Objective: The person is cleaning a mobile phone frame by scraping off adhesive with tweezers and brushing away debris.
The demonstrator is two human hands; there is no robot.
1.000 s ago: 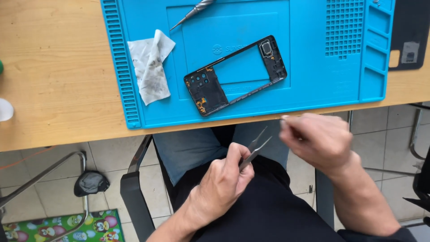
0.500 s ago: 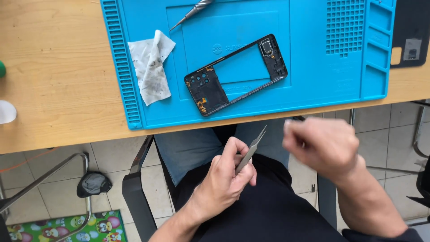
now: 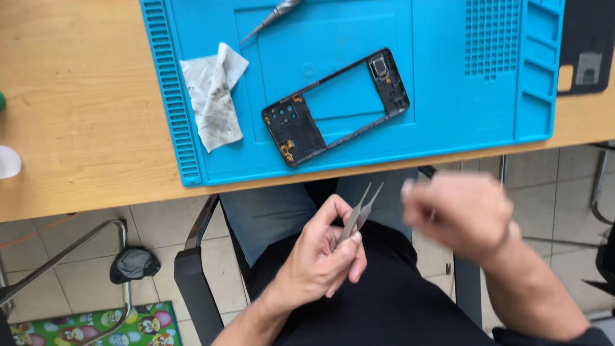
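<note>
The left hand [image 3: 320,256] holds a pair of metal tweezers [image 3: 360,213] low over the person's lap, near the front edge of the wooden surface [image 3: 83,115]. Its grip is closed around the lower shank, thumb and fingers pinching the two legs near the joined end, while the thin tips stand slightly apart and point up and to the right, with nothing between them. The right hand [image 3: 464,214] hovers just beside the tweezers on the right; it is blurred, so I cannot tell whether its grip is curled around some small part or holds nothing.

The tweezers look light, stiff and springy, with smooth metal that could slip; the flat middle of the legs is probably the best place to hold them, well back from the sharp tips.

Farther away, on the blue work mat [image 3: 448,128], lies a black phone frame [image 3: 336,106], thin and open in the middle, likely easy to bend. Left of it sits a crumpled white wipe [image 3: 213,93], and at the far edge a slim metal screwdriver [image 3: 272,17]. A dark phone back cover [image 3: 586,45] rests at the far right.
</note>
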